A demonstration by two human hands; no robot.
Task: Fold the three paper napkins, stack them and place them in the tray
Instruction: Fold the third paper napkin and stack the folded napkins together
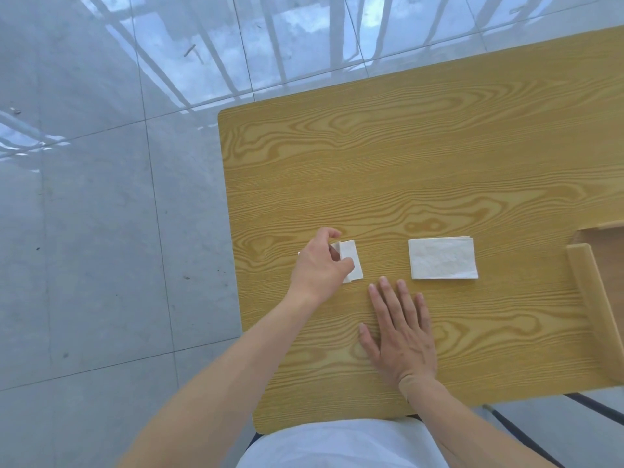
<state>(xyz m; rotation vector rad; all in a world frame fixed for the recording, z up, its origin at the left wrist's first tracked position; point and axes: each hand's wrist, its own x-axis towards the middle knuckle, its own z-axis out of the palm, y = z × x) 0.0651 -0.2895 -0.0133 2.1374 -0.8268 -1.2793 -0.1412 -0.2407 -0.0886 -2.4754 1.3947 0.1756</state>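
A small folded white napkin [351,260] lies near the left side of the wooden table [405,163]. My left hand [320,265] covers its left part, with fingers and thumb pinched on its edge. To the right lies a larger white stack of folded napkins [442,258], flat and untouched. My right hand [401,332] rests palm down on the table with fingers spread, just below the gap between the two napkin piles, holding nothing. The wooden tray [587,292] shows at the right edge, partly cut off.
The table's left edge is close to my left hand, with grey tiled floor [101,231] beyond it. The far half of the table is bare wood. My white clothing [337,444] sits at the table's near edge.
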